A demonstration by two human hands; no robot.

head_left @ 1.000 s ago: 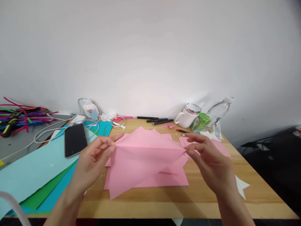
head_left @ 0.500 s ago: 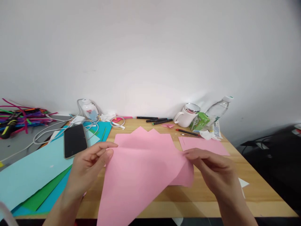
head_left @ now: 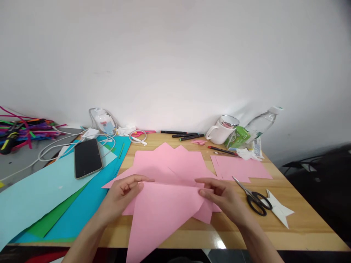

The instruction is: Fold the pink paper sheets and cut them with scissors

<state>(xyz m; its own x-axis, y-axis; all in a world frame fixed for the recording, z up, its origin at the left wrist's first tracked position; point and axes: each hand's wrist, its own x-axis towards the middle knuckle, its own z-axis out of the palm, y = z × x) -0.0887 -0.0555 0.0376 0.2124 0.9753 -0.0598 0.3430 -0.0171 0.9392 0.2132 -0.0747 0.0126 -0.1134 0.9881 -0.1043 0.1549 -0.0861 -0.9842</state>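
A folded sheet of pink paper (head_left: 161, 210) is held up between my two hands, its lower corner hanging past the table's front edge. My left hand (head_left: 123, 191) pinches its upper left corner between thumb and fingers. At the upper right, my right hand (head_left: 219, 195) grips the folded edge the same way. Behind and beneath lie more pink sheets (head_left: 164, 159) with pointed corners, partly covered by the held one. To the right of my right hand, black-handled scissors (head_left: 256, 201) rest on the table, touching a white paper cutout (head_left: 278, 208).
Pink pieces (head_left: 241, 168) lie at the right, near a white mug (head_left: 221, 130), a green box (head_left: 238, 138) and a tilted clear bottle (head_left: 261, 124). Several markers (head_left: 182, 135) line the back. Leftward are a phone (head_left: 87, 159), a cable, and light blue paper (head_left: 46, 182).
My right hand has moved left, closer to my left hand, bringing the paper's right side inward. The paper is lower over the stack. The scissors and more of the white cutout now show.
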